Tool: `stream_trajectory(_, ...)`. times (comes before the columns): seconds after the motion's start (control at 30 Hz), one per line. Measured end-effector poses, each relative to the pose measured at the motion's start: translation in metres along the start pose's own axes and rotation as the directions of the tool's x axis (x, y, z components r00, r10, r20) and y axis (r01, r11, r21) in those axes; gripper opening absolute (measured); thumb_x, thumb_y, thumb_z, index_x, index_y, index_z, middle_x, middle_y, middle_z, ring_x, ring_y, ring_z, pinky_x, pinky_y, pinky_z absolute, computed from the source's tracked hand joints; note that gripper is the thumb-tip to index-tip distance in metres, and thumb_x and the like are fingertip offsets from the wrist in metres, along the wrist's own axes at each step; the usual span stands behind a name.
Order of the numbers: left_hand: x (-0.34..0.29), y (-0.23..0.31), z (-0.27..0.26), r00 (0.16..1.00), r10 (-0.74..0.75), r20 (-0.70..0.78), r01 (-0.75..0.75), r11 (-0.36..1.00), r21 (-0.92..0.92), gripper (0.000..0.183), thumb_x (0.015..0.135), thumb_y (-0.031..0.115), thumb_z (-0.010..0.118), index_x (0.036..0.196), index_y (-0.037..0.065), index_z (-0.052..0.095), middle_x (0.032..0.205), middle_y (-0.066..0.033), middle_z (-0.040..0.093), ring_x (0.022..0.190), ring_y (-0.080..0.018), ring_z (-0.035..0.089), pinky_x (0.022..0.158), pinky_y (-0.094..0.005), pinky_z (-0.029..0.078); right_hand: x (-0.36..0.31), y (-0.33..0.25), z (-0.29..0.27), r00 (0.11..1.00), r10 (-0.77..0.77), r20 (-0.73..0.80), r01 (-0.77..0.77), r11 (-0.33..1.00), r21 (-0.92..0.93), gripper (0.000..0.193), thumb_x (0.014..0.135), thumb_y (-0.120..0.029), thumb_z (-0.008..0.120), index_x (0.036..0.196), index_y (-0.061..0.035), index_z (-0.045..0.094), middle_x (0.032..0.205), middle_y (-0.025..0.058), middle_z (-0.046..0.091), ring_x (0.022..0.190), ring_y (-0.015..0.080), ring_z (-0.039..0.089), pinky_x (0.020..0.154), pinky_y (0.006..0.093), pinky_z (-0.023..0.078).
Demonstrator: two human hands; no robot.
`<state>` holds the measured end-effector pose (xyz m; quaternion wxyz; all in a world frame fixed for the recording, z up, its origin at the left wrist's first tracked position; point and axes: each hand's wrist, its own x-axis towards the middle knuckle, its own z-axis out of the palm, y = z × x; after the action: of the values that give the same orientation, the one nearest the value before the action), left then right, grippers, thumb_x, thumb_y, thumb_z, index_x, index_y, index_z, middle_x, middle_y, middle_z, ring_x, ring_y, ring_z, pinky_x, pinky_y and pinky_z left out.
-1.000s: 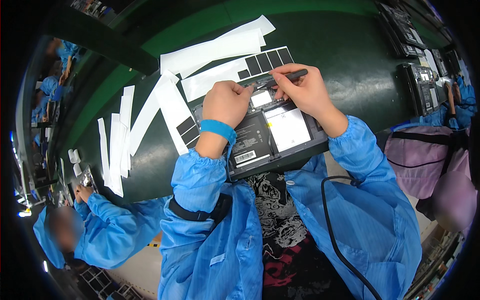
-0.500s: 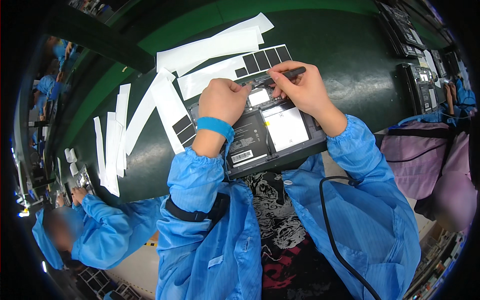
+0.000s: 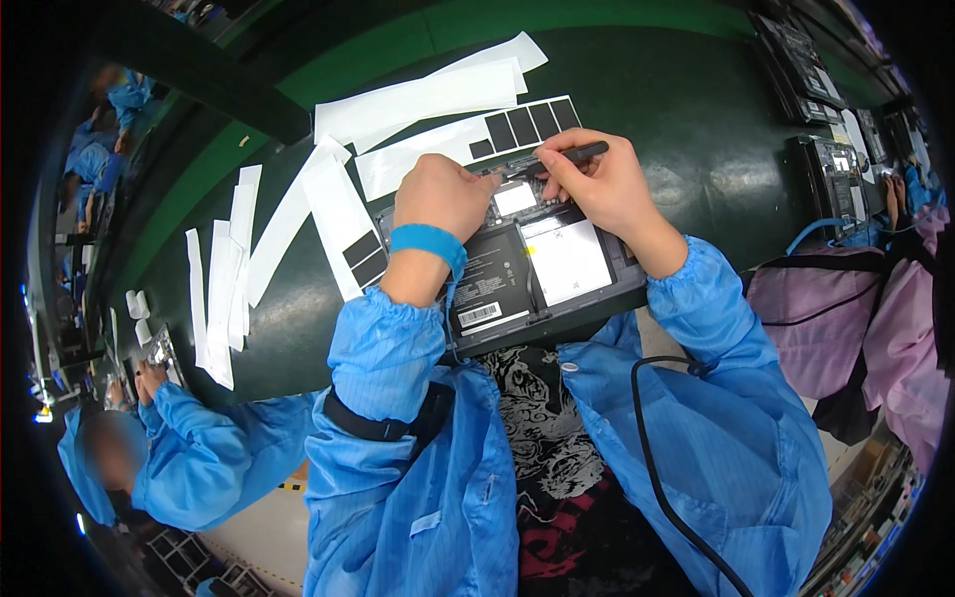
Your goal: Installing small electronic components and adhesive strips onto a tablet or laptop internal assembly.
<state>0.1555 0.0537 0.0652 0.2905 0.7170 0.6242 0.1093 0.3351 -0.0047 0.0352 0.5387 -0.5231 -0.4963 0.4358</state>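
Note:
An opened laptop base [image 3: 619, 277] lies in front of me, its inside facing up. It shows a black battery [image 3: 489, 282] with a barcode label, a white panel [image 3: 572, 261] and a smaller white patch [image 3: 514, 199]. My left hand [image 3: 441, 196], a blue wrist strap around its wrist, pinches at the base's far edge; what is between the fingertips is hidden. In my right hand [image 3: 607, 187] is a slim black tool [image 3: 587, 151], held like a pen. Its tip points left, toward the far edge near my left fingertips; too small to tell what it touches.
White strips [image 3: 413, 99] lie beyond the laptop base and to its left, some carrying black rectangular pads [image 3: 532, 121]. More opened laptop bases [image 3: 834, 179] stand at the far right. A co-worker's blue sleeve [image 3: 199, 438] is at the left; a person in pink [image 3: 811, 298] is at the right.
Both hands stay at the far edge of the laptop base, the right one shifting very slightly. The black tool is still in my right hand. At the right, the person in pink has moved.

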Motion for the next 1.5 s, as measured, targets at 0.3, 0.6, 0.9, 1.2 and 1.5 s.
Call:
stream_trajectory(0.3, 0.002, -0.002, -0.006, 0.997, -0.020, 0.073, 0.014, 0.996, 0.085, 0.041, 0.075, 0.040, 0.076, 0.066, 0.000, 0.070, 0.059, -0.0162, 0.064, 0.053, -0.0274, 0.063, 0.058, -0.0353, 0.051, -0.002, 0.003, -0.002, 1.000, -0.008, 0.003, 0.008, 1.000, -0.015, 0.013, 0.088, -0.007, 0.063, 0.092, 0.0048, 0.066, 0.071, 0.0078, 0.067, 0.063, 0.0103, 0.066, 0.056, 0.0220, 0.050)
stream_trajectory(0.6, 0.021, -0.023, 0.008, 0.966, 0.255, -0.028, -0.252, 0.964, 0.085, 0.046, 0.074, 0.048, 0.075, 0.083, 0.002, 0.073, 0.074, -0.0144, 0.070, 0.068, -0.0261, 0.068, 0.064, -0.0361, 0.053, 0.003, 0.000, -0.004, 1.000, 0.007, 0.028, -0.007, 1.000, -0.018, 0.014, 0.088, -0.009, 0.062, 0.091, 0.0048, 0.065, 0.074, 0.0096, 0.068, 0.062, 0.0114, 0.066, 0.055, 0.0224, 0.050)
stream_trajectory(0.9, 0.022, -0.020, -0.005, 0.970, 0.223, 0.100, -0.226, 0.974, 0.023, 0.043, 0.075, 0.043, 0.077, 0.076, 0.000, 0.072, 0.058, -0.0107, 0.065, 0.047, -0.0187, 0.061, 0.051, -0.0307, 0.050, 0.005, -0.007, -0.008, 0.996, 0.012, -0.092, -0.010, 1.000, 0.023, 0.018, 0.091, -0.013, 0.063, 0.090, 0.0044, 0.064, 0.072, 0.0118, 0.067, 0.059, 0.0122, 0.064, 0.050, 0.0218, 0.047)
stream_trajectory(1.2, -0.019, -0.027, -0.003, 0.922, 0.382, -0.067, -0.368, 0.916, 0.160, 0.048, 0.083, 0.044, 0.068, 0.101, 0.000, 0.067, 0.107, -0.0242, 0.060, 0.110, -0.0399, 0.052, 0.093, -0.0418, 0.045, 0.020, 0.006, -0.040, 0.936, -0.190, -0.297, 0.230, 0.967, 0.109, 0.038, 0.100, -0.030, 0.050, 0.115, 0.0037, 0.059, 0.099, 0.0161, 0.068, 0.081, 0.0141, 0.066, 0.066, 0.0217, 0.047)
stream_trajectory(1.5, -0.130, -0.115, 0.001, 0.965, 0.242, -0.103, -0.261, 0.835, -0.485, 0.077, 0.086, 0.023, 0.070, 0.142, -0.009, 0.028, 0.139, -0.0288, 0.040, 0.130, -0.0372, 0.041, 0.108, -0.0392, 0.035, -0.096, 0.018, -0.026, 0.970, -0.073, -0.231, 0.031, 0.983, -0.179, 0.030, 0.099, -0.006, 0.044, 0.128, 0.0008, 0.049, 0.137, 0.0158, 0.050, 0.128, 0.0219, 0.046, 0.104, 0.0313, 0.036)
